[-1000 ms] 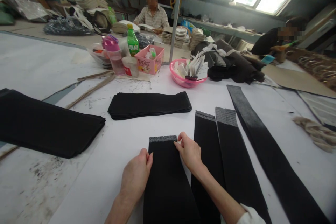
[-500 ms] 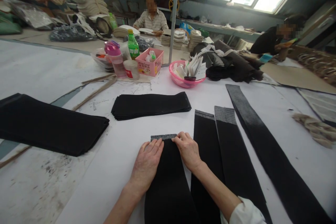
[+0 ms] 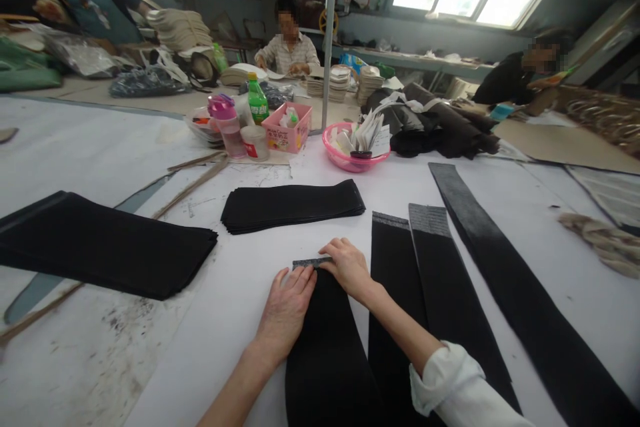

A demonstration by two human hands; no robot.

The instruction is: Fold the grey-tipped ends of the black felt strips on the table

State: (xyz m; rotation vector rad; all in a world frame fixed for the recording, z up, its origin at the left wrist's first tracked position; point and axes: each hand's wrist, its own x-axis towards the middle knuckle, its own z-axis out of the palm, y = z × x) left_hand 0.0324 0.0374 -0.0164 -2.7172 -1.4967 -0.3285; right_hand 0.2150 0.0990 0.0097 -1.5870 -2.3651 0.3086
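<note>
A long black strip of sheet material (image 3: 327, 347), perhaps fabric or leather, runs away from me on the white table, with a speckled grey band (image 3: 304, 263) at its far end. My left hand (image 3: 286, 310) lies on the strip's left side, fingers stretched out just below that band. At the band's right part is my right hand (image 3: 350, 270), thumb and fingers pinched on the edge; its fingertips are partly hidden. To the right lie two more black strips (image 3: 393, 267) (image 3: 435, 260) with grey far ends, and a longer one (image 3: 500, 273) beyond them.
Black stacks lie at the left (image 3: 105, 240) and ahead (image 3: 295, 205). Farther back stand a pink basin (image 3: 345, 161) of papers, a pink box (image 3: 290, 133), a purple-lidded cup (image 3: 230, 130) and a green bottle (image 3: 257, 101). Several people work around the table, near a metal pole (image 3: 329, 47).
My right hand has shifted left and slightly up along the grey band, which now shows narrower. My left hand stays on the strip. The view has tilted and shifted a little.
</note>
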